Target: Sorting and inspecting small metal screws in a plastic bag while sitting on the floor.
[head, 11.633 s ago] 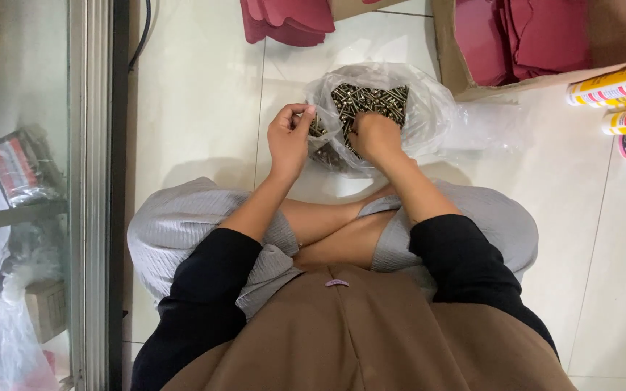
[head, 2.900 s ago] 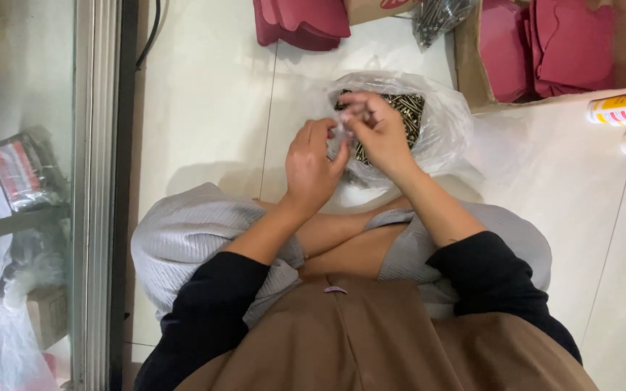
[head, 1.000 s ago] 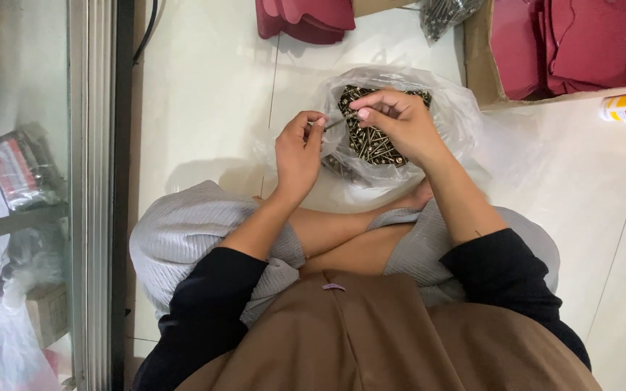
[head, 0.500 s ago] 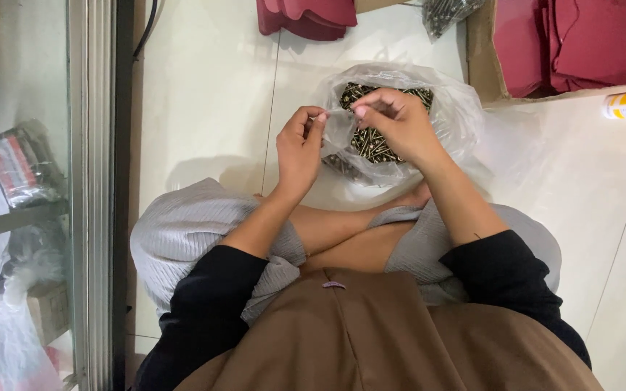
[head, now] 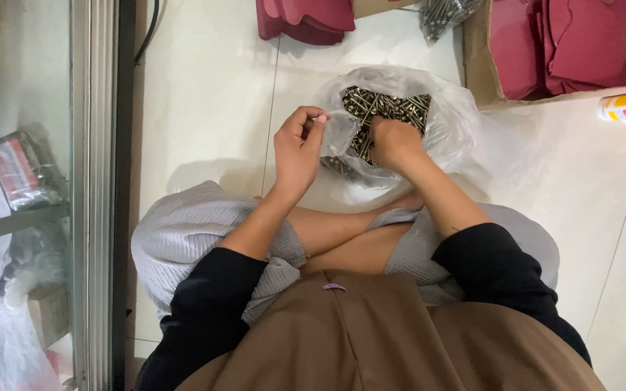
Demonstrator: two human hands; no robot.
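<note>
My left hand pinches the clear plastic bag's rim; my right hand closes on dark metal screws inside.

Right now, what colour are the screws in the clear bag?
Dark brassy, bronze-toned screws, best seen in the head view.

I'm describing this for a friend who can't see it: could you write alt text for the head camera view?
Seen from above, a person sitting cross-legged on a white tiled floor reaches their right hand into a clear plastic bag of dark screws, while their left hand pinches the bag's edge. Maroon folded pieces and a cardboard box lie beyond.
</note>
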